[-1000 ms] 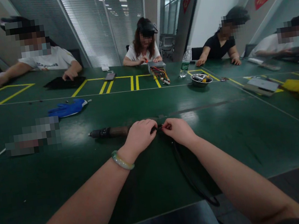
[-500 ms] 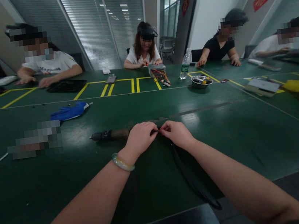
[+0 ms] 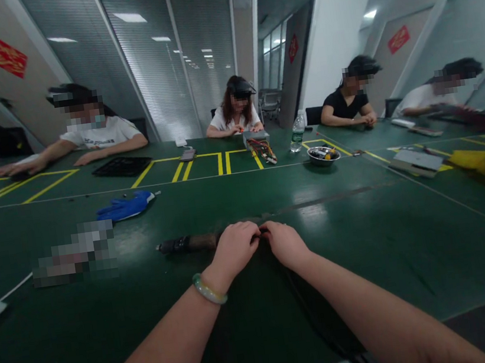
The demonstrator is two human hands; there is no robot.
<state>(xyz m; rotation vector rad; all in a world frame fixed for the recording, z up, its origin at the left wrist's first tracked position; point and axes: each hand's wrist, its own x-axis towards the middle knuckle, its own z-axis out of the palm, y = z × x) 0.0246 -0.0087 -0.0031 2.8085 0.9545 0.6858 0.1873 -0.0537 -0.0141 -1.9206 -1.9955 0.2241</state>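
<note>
Screwdriver point(image 3: 202, 243), a slim tapering cylinder, sits within the left hand point(image 3: 235, 246).

Right of right hand point(image 3: 285, 244): open tabletop point(image 3: 388, 239), passable | left of left hand point(image 3: 236, 248): dark cylindrical tool point(image 3: 188, 244) blocks low sideways path | farther left: blue glove point(image 3: 127, 206) | ahead: bare strip, then metal bowl point(image 3: 324, 157) and bottle point(image 3: 297, 132) | nearside: black cable point(image 3: 335, 348) by right forearm point(image 3: 369, 296)

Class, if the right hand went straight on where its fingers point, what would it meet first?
The left hand, probably: it covers part of the dark tool, just ahead of the right hand; whether the hands touch is unclear.
</note>
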